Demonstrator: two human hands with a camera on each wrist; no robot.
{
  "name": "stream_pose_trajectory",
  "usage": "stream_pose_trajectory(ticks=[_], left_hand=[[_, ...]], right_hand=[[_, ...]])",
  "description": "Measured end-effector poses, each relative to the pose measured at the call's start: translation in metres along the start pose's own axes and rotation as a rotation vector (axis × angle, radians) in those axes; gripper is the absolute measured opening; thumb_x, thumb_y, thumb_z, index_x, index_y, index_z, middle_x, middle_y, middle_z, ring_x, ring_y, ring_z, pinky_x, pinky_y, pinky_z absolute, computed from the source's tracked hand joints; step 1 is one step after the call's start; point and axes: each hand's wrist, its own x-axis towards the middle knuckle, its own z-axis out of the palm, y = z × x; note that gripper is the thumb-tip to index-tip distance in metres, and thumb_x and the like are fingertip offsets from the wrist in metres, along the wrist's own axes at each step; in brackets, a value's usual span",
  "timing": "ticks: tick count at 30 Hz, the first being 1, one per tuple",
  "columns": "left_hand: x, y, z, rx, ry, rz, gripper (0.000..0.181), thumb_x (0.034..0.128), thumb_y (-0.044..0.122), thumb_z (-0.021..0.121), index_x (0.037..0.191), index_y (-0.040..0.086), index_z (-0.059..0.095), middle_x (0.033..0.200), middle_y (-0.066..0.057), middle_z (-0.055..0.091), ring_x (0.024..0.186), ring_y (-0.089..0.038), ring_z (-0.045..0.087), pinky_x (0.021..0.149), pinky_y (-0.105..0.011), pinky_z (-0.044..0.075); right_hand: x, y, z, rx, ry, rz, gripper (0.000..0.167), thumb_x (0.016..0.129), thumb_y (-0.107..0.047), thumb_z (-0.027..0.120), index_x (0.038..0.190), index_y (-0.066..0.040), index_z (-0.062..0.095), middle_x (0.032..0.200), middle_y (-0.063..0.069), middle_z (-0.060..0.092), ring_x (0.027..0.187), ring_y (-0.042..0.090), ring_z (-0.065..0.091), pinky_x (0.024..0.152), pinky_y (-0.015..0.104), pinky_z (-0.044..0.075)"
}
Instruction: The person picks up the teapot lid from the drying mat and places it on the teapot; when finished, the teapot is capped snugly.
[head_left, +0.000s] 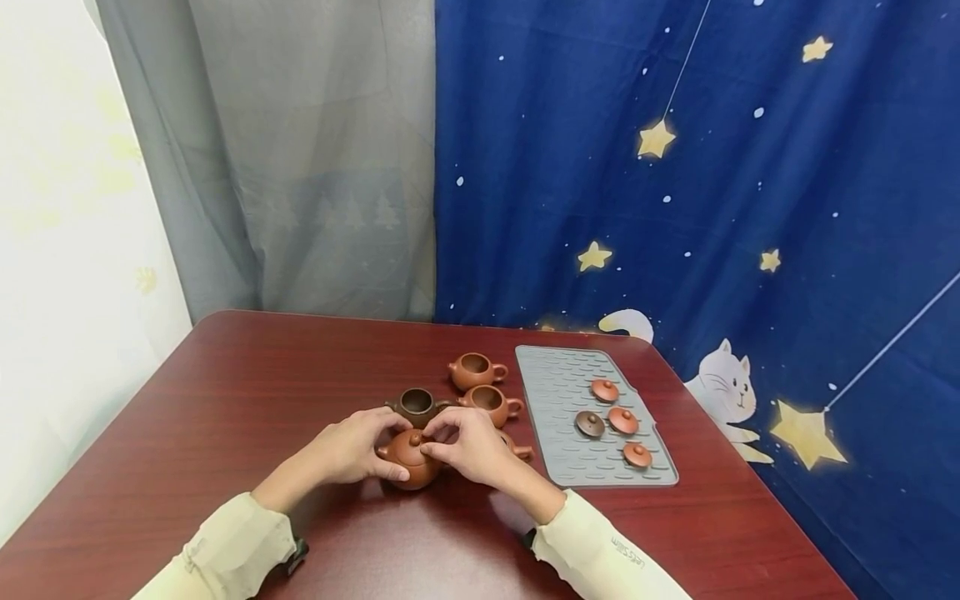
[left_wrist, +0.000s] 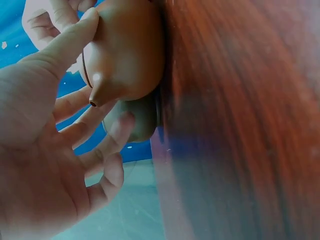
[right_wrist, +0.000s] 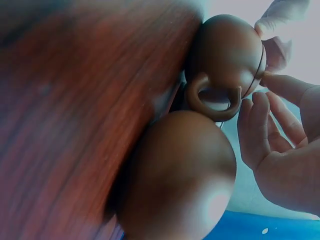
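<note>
A reddish-brown clay teapot (head_left: pixel 420 475) stands upright on the table, its lid (head_left: pixel 406 450) seated on top with only a thin seam between them. My left hand (head_left: pixel 347 450) holds the pot at its spout side, thumb in front and fingers reaching behind. In the left wrist view the spout (left_wrist: pixel 101 93) points toward the left palm, and the thumb touches the body near the seam. My right hand (head_left: pixel 476 450) pinches the lid from the right; its fingertips partly hide the lid. The pot's looped handle (right_wrist: pixel 194 100) shows below that hand in the right wrist view.
Just behind stand a dark brown lidless teapot (head_left: pixel 417 405) and reddish ones (head_left: pixel 486 402), (head_left: pixel 473 373). Another pot (head_left: pixel 517 447) is mostly hidden by the right hand. Several loose lids (head_left: pixel 623 420) lie on a grey mat (head_left: pixel 551 392) to the right. Curtains hang beyond the table.
</note>
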Motion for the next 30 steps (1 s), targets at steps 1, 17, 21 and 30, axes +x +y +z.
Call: stream_pose_trajectory(ticks=[1, 17, 21, 30], left_hand=[[0.000, 0.000, 0.000, 0.000, 0.002, 0.004, 0.062, 0.0682, 0.053, 0.085, 0.118, 0.020, 0.066, 0.106, 0.009, 0.064, 0.095, -0.017, 0.062, 0.070, -0.041, 0.048], [0.000, 0.029, 0.001, 0.078, 0.168, 0.057, 0.073, 0.0700, 0.045, 0.085, 0.131, 0.012, 0.062, 0.130, -0.001, 0.058, 0.110, -0.028, 0.051, 0.076, -0.048, 0.037], [0.005, 0.043, 0.007, 0.095, 0.224, 0.090, 0.066, 0.0725, 0.043, 0.084, 0.129, 0.016, 0.063, 0.128, 0.001, 0.059, 0.106, -0.025, 0.051, 0.078, -0.049, 0.034], [0.017, 0.062, 0.023, 0.139, 0.237, 0.108, 0.066, 0.0718, 0.046, 0.085, 0.127, 0.015, 0.064, 0.127, 0.001, 0.060, 0.113, -0.026, 0.047, 0.082, -0.053, 0.029]], right_hand=[[-0.001, 0.001, -0.002, -0.002, 0.000, -0.004, 0.012, 0.082, -0.012, 0.082, 0.091, -0.010, 0.075, 0.084, -0.001, 0.070, 0.069, 0.003, 0.064, 0.062, 0.019, 0.051], [-0.022, 0.009, -0.027, 0.035, 0.076, 0.043, 0.012, 0.081, -0.004, 0.078, 0.092, -0.006, 0.075, 0.081, -0.004, 0.069, 0.074, 0.009, 0.066, 0.069, 0.033, 0.056], [-0.025, 0.012, -0.032, 0.044, 0.089, 0.045, 0.012, 0.081, -0.003, 0.077, 0.092, -0.008, 0.075, 0.081, -0.004, 0.070, 0.074, 0.009, 0.066, 0.071, 0.039, 0.056], [-0.034, 0.017, -0.044, 0.025, 0.094, 0.108, 0.017, 0.081, -0.005, 0.077, 0.096, -0.012, 0.077, 0.082, -0.002, 0.071, 0.076, 0.008, 0.065, 0.068, 0.030, 0.055]])
